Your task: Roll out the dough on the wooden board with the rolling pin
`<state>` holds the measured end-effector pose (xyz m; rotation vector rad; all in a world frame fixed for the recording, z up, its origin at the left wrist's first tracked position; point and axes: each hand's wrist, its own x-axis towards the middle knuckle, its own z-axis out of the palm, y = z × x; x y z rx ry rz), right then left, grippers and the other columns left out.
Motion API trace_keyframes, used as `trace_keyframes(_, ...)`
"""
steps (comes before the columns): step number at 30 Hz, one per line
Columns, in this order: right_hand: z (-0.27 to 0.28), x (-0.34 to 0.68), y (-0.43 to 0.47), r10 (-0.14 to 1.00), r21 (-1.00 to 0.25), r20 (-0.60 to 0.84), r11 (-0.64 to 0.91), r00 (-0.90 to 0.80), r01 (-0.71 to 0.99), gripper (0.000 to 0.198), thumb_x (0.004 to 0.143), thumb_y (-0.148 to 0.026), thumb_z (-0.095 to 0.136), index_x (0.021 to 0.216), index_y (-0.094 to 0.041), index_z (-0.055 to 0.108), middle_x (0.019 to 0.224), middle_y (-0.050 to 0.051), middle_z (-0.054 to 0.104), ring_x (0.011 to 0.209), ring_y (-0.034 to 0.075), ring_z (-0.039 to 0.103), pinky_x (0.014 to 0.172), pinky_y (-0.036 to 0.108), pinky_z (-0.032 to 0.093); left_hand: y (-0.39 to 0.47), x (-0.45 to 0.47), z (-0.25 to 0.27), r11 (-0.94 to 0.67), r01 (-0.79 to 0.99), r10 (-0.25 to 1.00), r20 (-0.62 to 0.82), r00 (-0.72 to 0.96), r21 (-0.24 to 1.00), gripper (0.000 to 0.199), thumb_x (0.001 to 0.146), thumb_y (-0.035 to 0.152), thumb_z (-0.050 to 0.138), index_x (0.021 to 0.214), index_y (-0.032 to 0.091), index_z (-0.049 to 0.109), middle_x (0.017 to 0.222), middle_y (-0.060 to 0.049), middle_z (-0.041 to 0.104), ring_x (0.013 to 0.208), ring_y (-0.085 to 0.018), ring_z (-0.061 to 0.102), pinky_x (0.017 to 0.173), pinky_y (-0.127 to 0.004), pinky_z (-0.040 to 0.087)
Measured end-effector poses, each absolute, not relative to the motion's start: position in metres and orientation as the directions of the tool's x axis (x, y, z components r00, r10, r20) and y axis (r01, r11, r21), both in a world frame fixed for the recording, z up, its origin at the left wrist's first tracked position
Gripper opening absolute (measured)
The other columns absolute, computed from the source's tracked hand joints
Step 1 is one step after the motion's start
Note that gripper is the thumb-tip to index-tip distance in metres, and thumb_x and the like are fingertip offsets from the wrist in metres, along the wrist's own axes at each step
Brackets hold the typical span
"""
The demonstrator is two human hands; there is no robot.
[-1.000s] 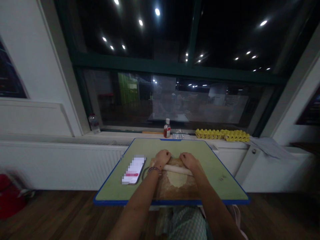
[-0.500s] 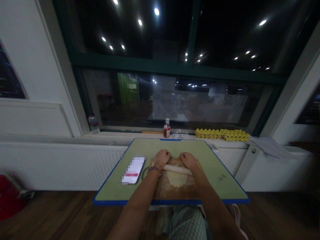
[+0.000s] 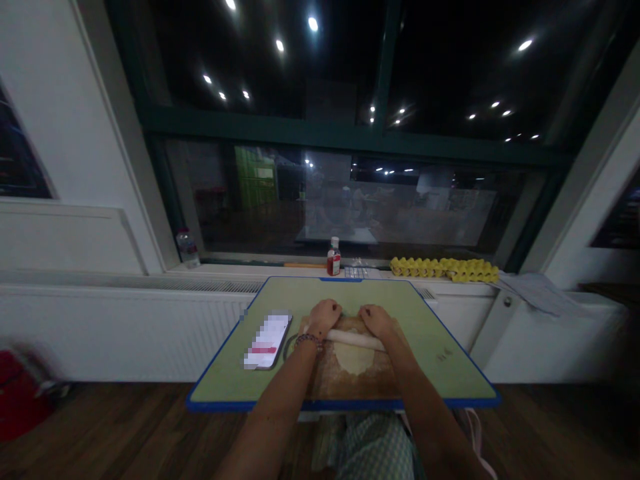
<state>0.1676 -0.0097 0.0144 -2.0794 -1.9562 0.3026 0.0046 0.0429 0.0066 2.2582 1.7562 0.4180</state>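
Observation:
A pale rolling pin lies across a flat sheet of dough, on a brown floured board. My left hand is closed at the pin's left end, its heel over the pin and the fingers curled in beyond it. Closed in the same way, my right hand is at the pin's right end. The hands are apart, and the undersides of both are hidden. A beaded bracelet circles my left wrist.
The small green table has a blue rim. A phone with a lit screen lies left of the board. On the sill stand a bottle of red liquid, a clear bottle and yellow egg cartons. A red container is at far left.

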Motion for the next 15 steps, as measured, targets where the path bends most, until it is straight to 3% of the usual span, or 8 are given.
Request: trace_keyframes(15,0.0199,0.1626,-0.0155,0.997,-0.320,0.069,-0.019,0.044,0.947,0.030,0.095,-0.043,0.057,0.110,-0.018,0.064,0.114,0.006,0.065,0.102,0.019,0.063,0.092,0.042,0.051,0.0427,0.0048,0.0055,-0.250,0.899,0.968,0.082,0.237,0.358,0.028,0.096,0.036,0.059,0.118,0.017,0.062,0.119,-0.008,0.064,0.102,-0.021,0.064,0.088,-0.043,0.054)
